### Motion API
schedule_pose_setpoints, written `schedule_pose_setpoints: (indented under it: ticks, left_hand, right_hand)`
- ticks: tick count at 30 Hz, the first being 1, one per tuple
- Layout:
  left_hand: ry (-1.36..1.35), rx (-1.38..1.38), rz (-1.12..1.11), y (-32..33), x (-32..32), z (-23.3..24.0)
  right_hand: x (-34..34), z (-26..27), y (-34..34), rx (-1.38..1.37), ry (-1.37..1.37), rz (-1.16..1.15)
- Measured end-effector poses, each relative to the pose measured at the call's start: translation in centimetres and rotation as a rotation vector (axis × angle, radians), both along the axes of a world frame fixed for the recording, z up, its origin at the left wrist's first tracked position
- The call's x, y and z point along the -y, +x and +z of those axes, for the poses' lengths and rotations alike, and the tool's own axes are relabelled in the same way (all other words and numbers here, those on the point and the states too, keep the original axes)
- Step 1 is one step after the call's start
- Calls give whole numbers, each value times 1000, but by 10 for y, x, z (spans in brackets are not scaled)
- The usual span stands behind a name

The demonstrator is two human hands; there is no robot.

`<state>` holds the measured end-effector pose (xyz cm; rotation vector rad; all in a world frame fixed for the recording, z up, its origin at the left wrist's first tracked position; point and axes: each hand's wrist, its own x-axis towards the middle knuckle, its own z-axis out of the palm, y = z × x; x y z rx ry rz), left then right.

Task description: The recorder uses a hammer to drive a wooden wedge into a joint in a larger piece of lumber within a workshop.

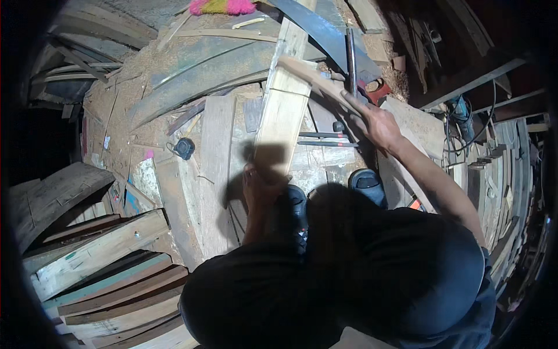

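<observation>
A pale wooden plank (281,115) lies lengthwise before me, with a dark line across it near its far end. My left hand (263,185) rests in shadow on the near end of this plank, its fingers bent around the edge. In my right hand (381,126) is a slim, blurred wooden strip (316,77), the index finger stretched along it. The strip's far end reaches over the plank, beyond the dark line; contact cannot be made out. To the plank's right, below the strip, lie two thin dark pencil-like tools (327,143) with red marks.
A handsaw blade (322,32) with a red handle (378,91) lies beyond, beside a metal rod (351,61). A black round object (184,148) sits left. Stacked boards (126,288) flank my left, upright boards (501,174) my right, near a blue corded power tool (462,115).
</observation>
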<state>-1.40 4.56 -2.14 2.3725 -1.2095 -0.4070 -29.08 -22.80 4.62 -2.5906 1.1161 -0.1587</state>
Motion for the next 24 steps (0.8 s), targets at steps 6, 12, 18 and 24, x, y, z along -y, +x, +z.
schedule_pose_setpoints:
  ticks: [6,12,18,24]
  left_hand:
    - [84,-114,-77,13,6,4]
    - [-163,5,-33,-2,6,5]
    - [-61,-286,-88,-1,27,57]
    - [-182,-19,-109,2,15,23]
  right_hand:
    - [-31,9,-12,-224,45,578]
    - [-8,-7,3,7,140,-39]
    - [-4,-5,-22,-153,61,520]
    - [-18,0,0,-69,194,148]
